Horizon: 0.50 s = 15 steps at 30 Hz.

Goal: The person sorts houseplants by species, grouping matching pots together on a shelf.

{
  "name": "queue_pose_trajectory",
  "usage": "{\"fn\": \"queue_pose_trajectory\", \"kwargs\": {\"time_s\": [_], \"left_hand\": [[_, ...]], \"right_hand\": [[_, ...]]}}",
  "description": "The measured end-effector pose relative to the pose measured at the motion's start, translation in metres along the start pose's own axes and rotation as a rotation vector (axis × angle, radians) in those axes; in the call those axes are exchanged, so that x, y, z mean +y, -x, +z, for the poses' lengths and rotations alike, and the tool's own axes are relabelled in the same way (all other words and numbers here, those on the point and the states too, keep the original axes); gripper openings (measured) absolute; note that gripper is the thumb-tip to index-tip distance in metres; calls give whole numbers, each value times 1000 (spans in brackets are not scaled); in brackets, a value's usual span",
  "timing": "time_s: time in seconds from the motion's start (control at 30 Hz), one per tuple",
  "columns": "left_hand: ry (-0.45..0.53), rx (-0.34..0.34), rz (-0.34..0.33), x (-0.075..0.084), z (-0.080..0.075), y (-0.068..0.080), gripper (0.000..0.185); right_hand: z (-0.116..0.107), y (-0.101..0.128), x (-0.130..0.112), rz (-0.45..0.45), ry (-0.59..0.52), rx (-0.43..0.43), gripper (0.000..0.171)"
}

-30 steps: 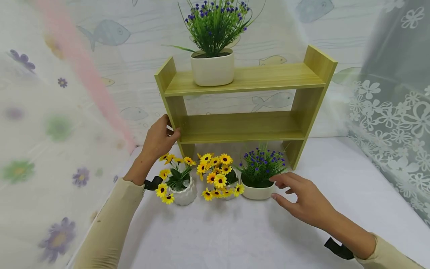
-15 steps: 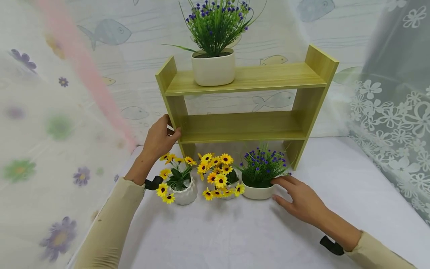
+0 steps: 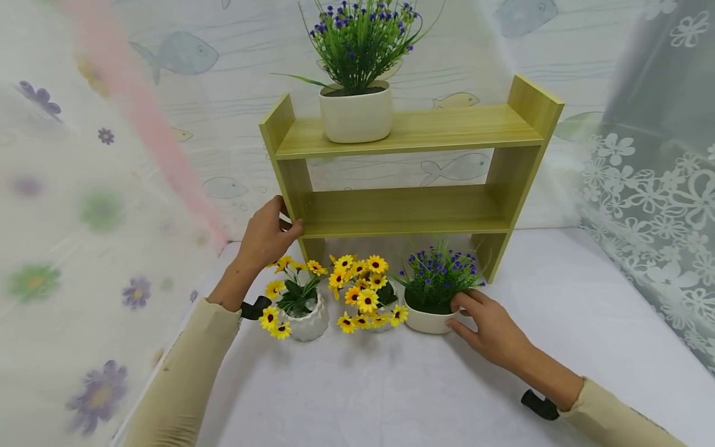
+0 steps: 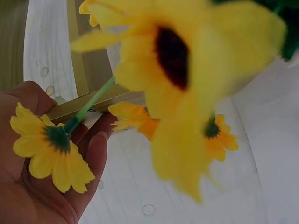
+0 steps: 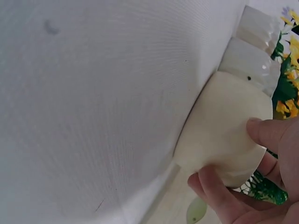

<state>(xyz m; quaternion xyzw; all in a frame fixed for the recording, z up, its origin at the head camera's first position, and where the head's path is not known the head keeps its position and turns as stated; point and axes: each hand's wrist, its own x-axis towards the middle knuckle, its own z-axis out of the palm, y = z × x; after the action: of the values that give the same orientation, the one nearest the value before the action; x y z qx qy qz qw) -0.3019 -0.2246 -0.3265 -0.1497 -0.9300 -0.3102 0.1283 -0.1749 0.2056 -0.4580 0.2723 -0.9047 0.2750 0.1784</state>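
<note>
Looks like the grab step: right hand (image 3: 491,326) has its fingers (image 5: 268,133) curled around the purple-flower pot (image 3: 427,320), which sits on the surface in front of the shelf (image 3: 402,211). Left hand (image 3: 267,233) grips the shelf's side. Next it needs a clean lift, I'd guess.

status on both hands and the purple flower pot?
Left hand grips shelf upright. Right hand grips purple flower pot, on table. Sunflower pots adjacent left.
</note>
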Motion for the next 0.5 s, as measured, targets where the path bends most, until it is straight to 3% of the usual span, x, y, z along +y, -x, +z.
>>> {"fn": "queue_pose_trajectory", "kwargs": {"time_s": [0.27, 0.5], "left_hand": [[4, -2, 15, -1, 1, -1, 48], [13, 7, 8, 0, 1, -1, 50]], "right_hand": [[-11, -2, -2, -50, -34, 57, 29], [-34, -13, -7, -80, 40, 93, 30]]}}
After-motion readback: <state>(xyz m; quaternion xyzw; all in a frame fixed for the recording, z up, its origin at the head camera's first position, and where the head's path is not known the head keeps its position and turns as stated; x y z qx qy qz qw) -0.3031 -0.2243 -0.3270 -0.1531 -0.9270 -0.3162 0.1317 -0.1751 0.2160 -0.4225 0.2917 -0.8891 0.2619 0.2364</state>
